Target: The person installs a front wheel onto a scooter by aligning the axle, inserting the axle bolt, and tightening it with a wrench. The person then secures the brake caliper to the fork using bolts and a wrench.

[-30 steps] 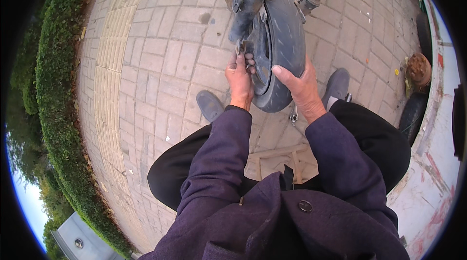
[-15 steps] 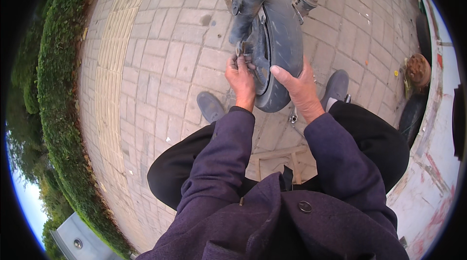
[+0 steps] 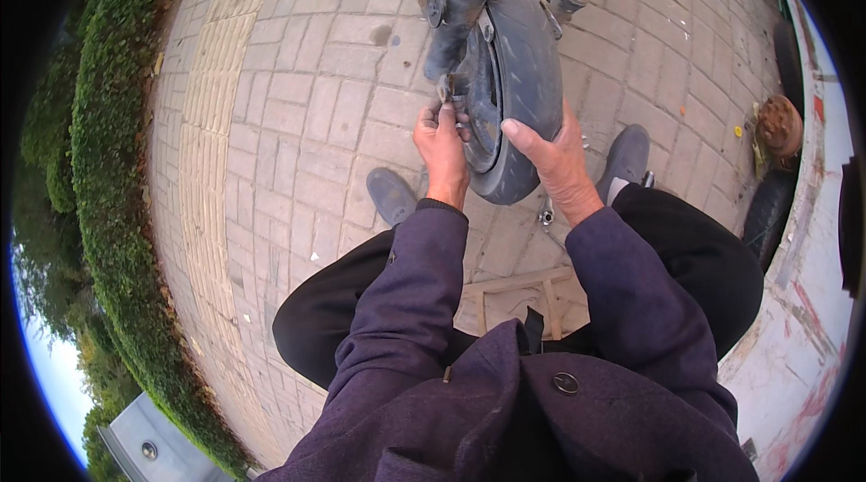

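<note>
A scooter-like front wheel with a worn black tyre (image 3: 534,58) stands between my feet, set between two fork legs. My right hand (image 3: 561,162) grips the tyre's near right side, thumb on the tread and fingers hidden behind it. On the other side, my left hand (image 3: 443,153) pinches at the lower end of the dirty left fork leg (image 3: 458,22), by the axle. Its fingertips are closed on a small part there, too covered to name. The dark rim (image 3: 483,112) shows beside the left fingers.
A metal socket tool (image 3: 546,214) lies on the paving behind the wheel, above a wooden frame (image 3: 510,284) between my legs. To the right are a rusty round part (image 3: 778,126), a dark tyre (image 3: 769,211) and a scuffed white panel (image 3: 803,329). A hedge (image 3: 117,166) runs along the left.
My left hand has shifted very slightly left, with its fingertips still at the axle end. The right hand keeps its hold on the tyre, and the view has tilted a little.
</note>
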Available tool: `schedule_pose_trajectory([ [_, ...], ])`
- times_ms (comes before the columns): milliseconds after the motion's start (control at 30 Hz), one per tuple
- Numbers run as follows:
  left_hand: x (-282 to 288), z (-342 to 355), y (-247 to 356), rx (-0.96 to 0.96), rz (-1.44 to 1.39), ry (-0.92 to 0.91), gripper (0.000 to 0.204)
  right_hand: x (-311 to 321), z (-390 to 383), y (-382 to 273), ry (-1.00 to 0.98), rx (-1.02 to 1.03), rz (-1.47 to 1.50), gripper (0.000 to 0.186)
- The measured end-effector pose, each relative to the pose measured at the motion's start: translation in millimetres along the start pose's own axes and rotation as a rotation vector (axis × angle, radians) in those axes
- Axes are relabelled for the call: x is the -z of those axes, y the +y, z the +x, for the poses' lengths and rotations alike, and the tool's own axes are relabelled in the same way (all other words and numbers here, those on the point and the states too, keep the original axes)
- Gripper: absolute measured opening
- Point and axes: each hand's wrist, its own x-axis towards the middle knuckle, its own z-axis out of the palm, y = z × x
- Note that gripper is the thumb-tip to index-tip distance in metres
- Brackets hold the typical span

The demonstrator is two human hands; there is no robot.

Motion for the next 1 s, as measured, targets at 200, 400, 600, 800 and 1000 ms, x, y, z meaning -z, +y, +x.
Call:
schedule_pose_trajectory([
  [200,-0.4,1.5,1.7,0.152,-0.270,-0.046,0.014,-2.4,-0.7,-2.3,0.002,0.011,-0.008,0.067],
  [400,-3.2,0.0,-4.0,0.180,-0.477,-0.080,0.014,-3.8,-1.5,-1.9,0.002,-0.001,0.015,0.067],
  [600,-2.0,3.8,-8.8,0.152,-0.398,-0.060,0.014,-4.1,0.4,3.7,0.011,0.018,0.008,0.069],
  [800,-3.3,3.9,-12.7,0.141,-0.402,0.031,0.014,-2.8,-1.1,1.8,0.012,0.008,0.005,0.070],
  [1000,-3.2,1.3,-8.6,0.150,-0.303,0.022,0.018,-1.5,-0.9,4.0,0.013,-0.006,0.029,0.069],
])
